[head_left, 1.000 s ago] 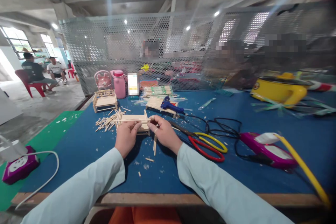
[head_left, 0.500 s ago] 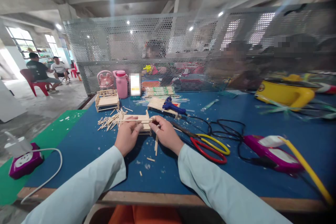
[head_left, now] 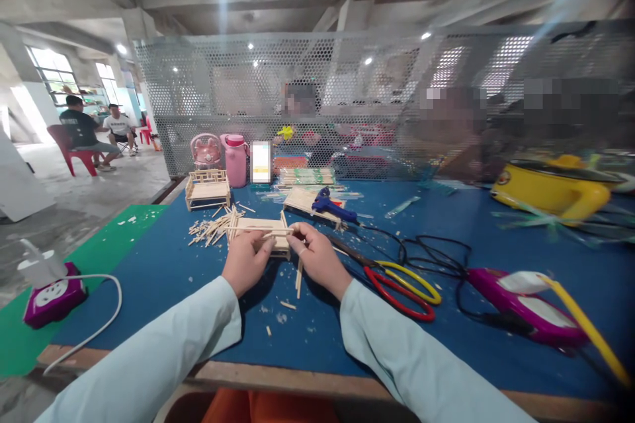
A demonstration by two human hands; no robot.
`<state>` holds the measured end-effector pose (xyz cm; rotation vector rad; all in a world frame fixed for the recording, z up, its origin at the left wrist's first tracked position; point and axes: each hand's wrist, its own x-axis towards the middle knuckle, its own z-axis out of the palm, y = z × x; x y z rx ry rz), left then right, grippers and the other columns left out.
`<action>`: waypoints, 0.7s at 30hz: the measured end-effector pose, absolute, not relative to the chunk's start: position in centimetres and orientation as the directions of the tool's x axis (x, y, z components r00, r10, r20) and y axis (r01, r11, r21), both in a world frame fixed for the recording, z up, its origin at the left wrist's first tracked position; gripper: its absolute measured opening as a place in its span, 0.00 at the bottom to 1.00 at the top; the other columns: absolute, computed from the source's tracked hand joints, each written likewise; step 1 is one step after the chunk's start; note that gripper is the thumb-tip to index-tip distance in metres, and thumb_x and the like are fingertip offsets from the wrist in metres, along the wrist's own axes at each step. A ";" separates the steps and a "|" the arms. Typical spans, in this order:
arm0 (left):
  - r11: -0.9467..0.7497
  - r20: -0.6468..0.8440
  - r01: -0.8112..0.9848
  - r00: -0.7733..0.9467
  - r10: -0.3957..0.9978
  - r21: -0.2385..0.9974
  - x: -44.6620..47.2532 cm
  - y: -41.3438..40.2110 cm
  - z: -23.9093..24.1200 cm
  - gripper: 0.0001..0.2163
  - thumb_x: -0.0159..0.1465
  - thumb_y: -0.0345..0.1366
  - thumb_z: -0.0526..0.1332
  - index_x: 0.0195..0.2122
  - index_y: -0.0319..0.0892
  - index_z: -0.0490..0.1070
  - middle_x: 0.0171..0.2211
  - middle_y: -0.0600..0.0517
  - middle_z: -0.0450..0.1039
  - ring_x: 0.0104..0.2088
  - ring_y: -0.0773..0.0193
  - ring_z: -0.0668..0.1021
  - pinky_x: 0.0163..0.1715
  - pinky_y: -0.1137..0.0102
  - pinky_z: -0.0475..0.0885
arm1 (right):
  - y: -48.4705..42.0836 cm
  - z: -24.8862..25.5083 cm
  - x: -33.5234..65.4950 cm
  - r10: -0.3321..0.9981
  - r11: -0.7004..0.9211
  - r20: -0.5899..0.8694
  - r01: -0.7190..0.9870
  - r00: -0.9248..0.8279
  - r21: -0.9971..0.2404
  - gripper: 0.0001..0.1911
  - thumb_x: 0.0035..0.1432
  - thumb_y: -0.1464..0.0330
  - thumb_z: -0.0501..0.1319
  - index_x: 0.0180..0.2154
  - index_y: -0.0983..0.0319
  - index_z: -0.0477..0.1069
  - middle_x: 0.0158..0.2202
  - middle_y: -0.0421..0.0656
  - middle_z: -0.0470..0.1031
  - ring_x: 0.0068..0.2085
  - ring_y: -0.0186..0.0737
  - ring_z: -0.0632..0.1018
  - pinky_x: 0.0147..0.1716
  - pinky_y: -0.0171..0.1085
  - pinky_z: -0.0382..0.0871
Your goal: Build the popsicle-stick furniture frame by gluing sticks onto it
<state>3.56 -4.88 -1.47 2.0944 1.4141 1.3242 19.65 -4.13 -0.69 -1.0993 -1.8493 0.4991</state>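
A small wooden stick model (head_left: pixel 268 225), shaped like a little bench or bed, stands in front of me on the blue table. A thin wooden stick (head_left: pixel 243 229) lies level across its near side. My left hand (head_left: pixel 247 263) is closed at the stick's left and middle part, thumb and fingers together. With thumb and fingertips, my right hand (head_left: pixel 322 259) pinches the stick's right end at the model's corner. My fingers partly hide the model's front. Loose sticks (head_left: pixel 299 279) lie beneath my right hand, and a pile of short sticks (head_left: pixel 212 230) is left of the model.
Scissors (head_left: pixel 397 284) and a blue glue gun (head_left: pixel 330 206) with a black cord lie to the right. A finished stick bench (head_left: pixel 208 190), pink bottle (head_left: pixel 235 162) and phone (head_left: pixel 260 164) stand behind. Power strips (head_left: pixel 528 307) and a yellow pot (head_left: pixel 546 192) flank the work; people sit beyond the mesh screen (head_left: pixel 198 92).
The whole view has shifted slightly. My left hand's fingers have slid a little lower on the near side of the stick; my right hand keeps its pinch at the corner.
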 end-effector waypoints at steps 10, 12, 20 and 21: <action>-0.468 0.495 0.494 0.084 0.865 0.733 3.9 -4.6 -1.5 0.09 0.60 0.35 0.57 0.31 0.40 0.76 0.33 0.48 0.79 0.36 0.61 0.77 0.40 0.68 0.69 | -4.0 -0.9 19.6 0.855 0.509 0.480 0.492 -0.195 -0.706 0.06 0.55 0.66 0.52 0.29 0.60 0.64 0.28 0.40 0.68 0.32 0.38 0.68 0.35 0.37 0.62; -0.469 0.493 0.487 0.088 0.865 0.737 4.0 -4.7 -1.4 0.09 0.60 0.35 0.57 0.31 0.40 0.76 0.33 0.49 0.79 0.36 0.62 0.77 0.39 0.68 0.69 | -4.0 -0.9 19.6 0.855 0.509 0.479 0.491 -0.197 -0.707 0.06 0.55 0.66 0.52 0.29 0.60 0.64 0.28 0.40 0.68 0.32 0.38 0.68 0.35 0.37 0.61; -0.462 0.496 0.499 0.072 0.865 0.733 4.0 -4.7 -1.2 0.09 0.60 0.34 0.57 0.27 0.40 0.76 0.30 0.50 0.79 0.31 0.64 0.76 0.34 0.71 0.68 | -4.0 -0.9 19.6 0.862 0.501 0.475 0.451 -0.180 -0.738 0.04 0.48 0.69 0.53 0.29 0.61 0.63 0.26 0.38 0.65 0.28 0.35 0.66 0.31 0.36 0.61; -0.467 0.500 0.500 0.076 0.863 0.730 3.9 -4.7 -1.2 0.09 0.60 0.34 0.57 0.26 0.40 0.76 0.29 0.50 0.79 0.30 0.65 0.76 0.34 0.72 0.68 | -4.0 -1.0 19.6 0.864 0.498 0.473 0.429 -0.172 -0.753 0.07 0.45 0.71 0.53 0.31 0.61 0.63 0.26 0.38 0.64 0.28 0.34 0.66 0.30 0.35 0.61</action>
